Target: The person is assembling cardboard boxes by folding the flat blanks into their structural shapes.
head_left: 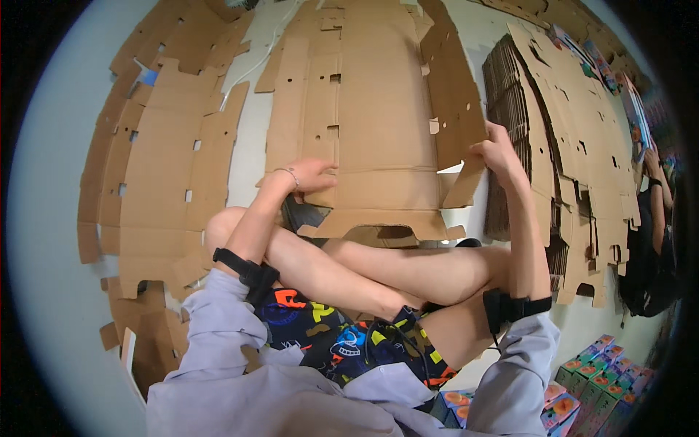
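Note:
Before me lies a brown die-cut cardboard sheet (pixel 386 116), an unfolded box blank with creases, slots and notched ends. Its right side panel (pixel 450 87) stands tilted up along a crease. My right hand (pixel 501 153) pinches the outer edge of that panel, thumb and fingers closed on it. Against the near left part of the sheet rests my left hand (pixel 313 175), its fingers stretched across the cardboard by the crease and gripping nothing. The sheet's near end flap (pixel 386 218) is close to my crossed legs.
At the right stands a thick stack of flat cardboard blanks (pixel 582 153). More cardboard (pixel 164 175) lies to the left. Colourful printed boxes (pixel 604 379) sit at the lower right. A co-worker's arm (pixel 657 193) shows at the far right. A white cable (pixel 262 62) runs across the floor.

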`<move>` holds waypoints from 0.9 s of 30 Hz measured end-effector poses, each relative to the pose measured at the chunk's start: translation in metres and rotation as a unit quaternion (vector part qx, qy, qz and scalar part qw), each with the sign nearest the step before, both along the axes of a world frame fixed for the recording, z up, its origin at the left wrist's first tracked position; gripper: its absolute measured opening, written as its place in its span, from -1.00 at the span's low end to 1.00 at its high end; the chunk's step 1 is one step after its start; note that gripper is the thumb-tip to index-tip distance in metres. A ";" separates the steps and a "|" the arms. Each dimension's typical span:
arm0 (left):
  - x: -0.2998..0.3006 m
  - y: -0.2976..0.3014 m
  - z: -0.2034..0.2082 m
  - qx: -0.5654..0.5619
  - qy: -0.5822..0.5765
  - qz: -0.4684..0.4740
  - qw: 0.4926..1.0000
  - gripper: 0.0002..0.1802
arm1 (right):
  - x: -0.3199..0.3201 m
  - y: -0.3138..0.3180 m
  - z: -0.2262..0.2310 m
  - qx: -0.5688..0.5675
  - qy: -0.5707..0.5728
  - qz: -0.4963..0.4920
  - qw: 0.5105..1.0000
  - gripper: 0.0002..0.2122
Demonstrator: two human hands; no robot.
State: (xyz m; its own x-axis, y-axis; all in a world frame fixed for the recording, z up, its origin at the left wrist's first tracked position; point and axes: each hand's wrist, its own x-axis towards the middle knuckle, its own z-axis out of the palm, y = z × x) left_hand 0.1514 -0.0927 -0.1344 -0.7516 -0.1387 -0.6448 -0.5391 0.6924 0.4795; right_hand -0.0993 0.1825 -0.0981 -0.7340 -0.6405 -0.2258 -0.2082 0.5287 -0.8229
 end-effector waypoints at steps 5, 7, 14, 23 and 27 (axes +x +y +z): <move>-0.004 -0.018 -0.037 0.011 0.131 0.013 0.991 -0.45 | 0.006 0.032 0.061 -0.303 -0.115 -0.035 0.945 -0.62; -0.016 -0.002 -0.006 0.162 0.368 0.184 0.897 -0.57 | 0.008 0.052 0.072 -0.321 -0.096 -0.060 0.940 -0.62; 0.005 -0.032 0.034 0.320 0.576 0.433 0.615 -0.75 | -0.004 0.062 0.076 -0.550 -0.023 -0.120 0.826 -0.68; 0.015 -0.054 0.005 0.427 0.421 0.545 0.586 -0.57 | 0.097 -0.030 0.087 -0.059 -0.153 0.616 0.771 -0.62; -0.003 -0.022 0.004 0.473 0.324 0.479 0.665 -0.34 | 0.105 -0.020 0.067 -0.011 -0.165 0.597 0.785 -0.54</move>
